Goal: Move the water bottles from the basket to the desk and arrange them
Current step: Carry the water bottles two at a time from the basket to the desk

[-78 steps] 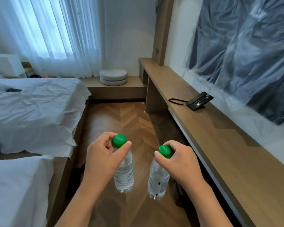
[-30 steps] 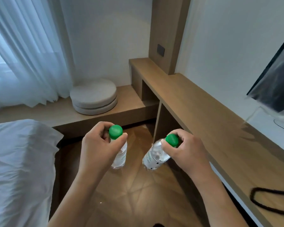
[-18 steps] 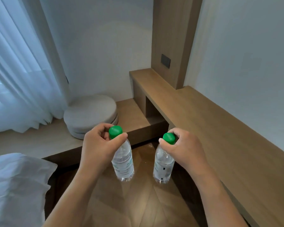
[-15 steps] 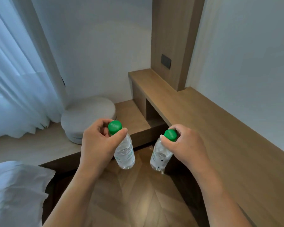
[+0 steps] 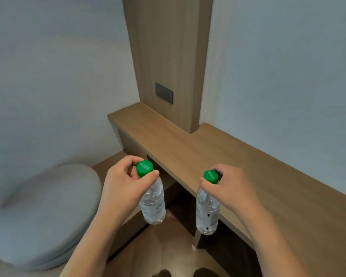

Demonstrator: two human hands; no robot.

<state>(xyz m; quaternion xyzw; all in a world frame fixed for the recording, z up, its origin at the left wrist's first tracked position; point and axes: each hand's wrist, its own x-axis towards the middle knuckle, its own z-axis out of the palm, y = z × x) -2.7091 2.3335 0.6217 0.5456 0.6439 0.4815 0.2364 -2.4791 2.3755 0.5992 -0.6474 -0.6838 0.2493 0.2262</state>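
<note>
Since half a second ago the view has closed in on the corner, and the curtain and bed have dropped out of sight. The person stands nearer the counter's end, so setting the bottles down is likely next.

The left hand (image 5: 126,186) pinches the green cap of the left bottle (image 5: 153,204), which hangs above the floor. The right hand (image 5: 231,188) grips the cap of the right bottle (image 5: 207,213) just beside the counter (image 5: 238,166) edge.

A grey round cushion (image 5: 42,212) lies at the left; a wooden pillar (image 5: 166,47) with a dark wall plate (image 5: 163,93) rises behind the bare wooden surface. No basket shows.
</note>
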